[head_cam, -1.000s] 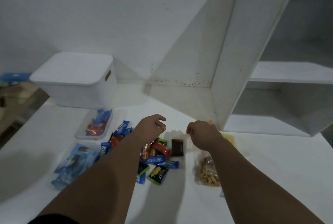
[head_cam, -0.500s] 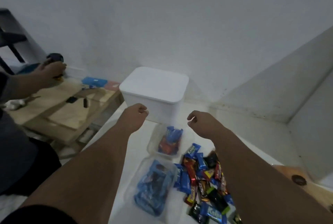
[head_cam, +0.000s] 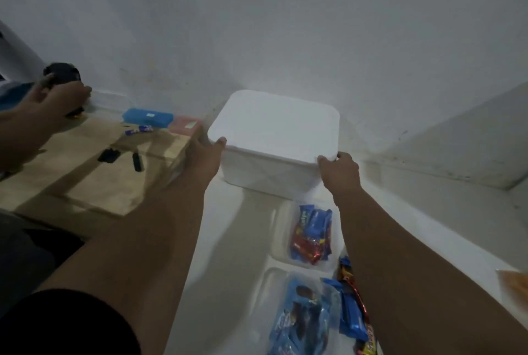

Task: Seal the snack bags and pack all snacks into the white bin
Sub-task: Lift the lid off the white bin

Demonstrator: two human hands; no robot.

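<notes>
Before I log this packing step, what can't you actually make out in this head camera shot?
Head view only:
Inside of the white bin: covered by its lid.
Fingers of the left hand: behind the bin's far corner; only the thumb shows.
Loose snack bars: partly behind the right arm, cut by the bottom edge.
Whether the clear snack bag is sealed: too dim and blurred.
Orange packet: cut by the right edge.

Snack bags (head_cam: 311, 234) lie close before the white bin (head_cam: 265, 180); bare table (head_cam: 228, 254) runs along their left.
</notes>
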